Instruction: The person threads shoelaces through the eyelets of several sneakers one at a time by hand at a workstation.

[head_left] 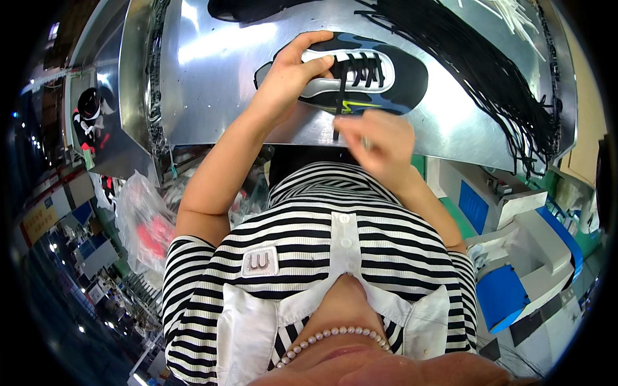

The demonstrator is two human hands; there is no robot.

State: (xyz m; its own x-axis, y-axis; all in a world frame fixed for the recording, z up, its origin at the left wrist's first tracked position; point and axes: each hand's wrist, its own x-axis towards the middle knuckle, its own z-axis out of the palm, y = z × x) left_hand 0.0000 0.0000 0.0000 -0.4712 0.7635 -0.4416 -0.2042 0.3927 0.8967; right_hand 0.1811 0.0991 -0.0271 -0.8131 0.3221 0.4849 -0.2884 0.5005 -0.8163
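A black and grey-blue sneaker (410, 76) with a yellow mark on its side lies sideways on the metal tabletop, toe to the right. My left hand (291, 76) grips its heel end, with the thumb at the shoe opening and a finger over the far side. Black laces (367, 69) cross the white-edged throat of the shoe. One shoelace end (340, 96) hangs over the near side toward me. My right hand (380, 140), blurred by motion, has its fingers closed at that lace, just off the table's near edge.
A long bundle of loose black laces (473, 61) sweeps down the right side of the metal table (212, 83). White laces (508, 14) and a dark shoe (257, 8) lie at the far side. Grey and blue machines (515, 270) stand at right, a clear plastic bag (138, 212) at left.
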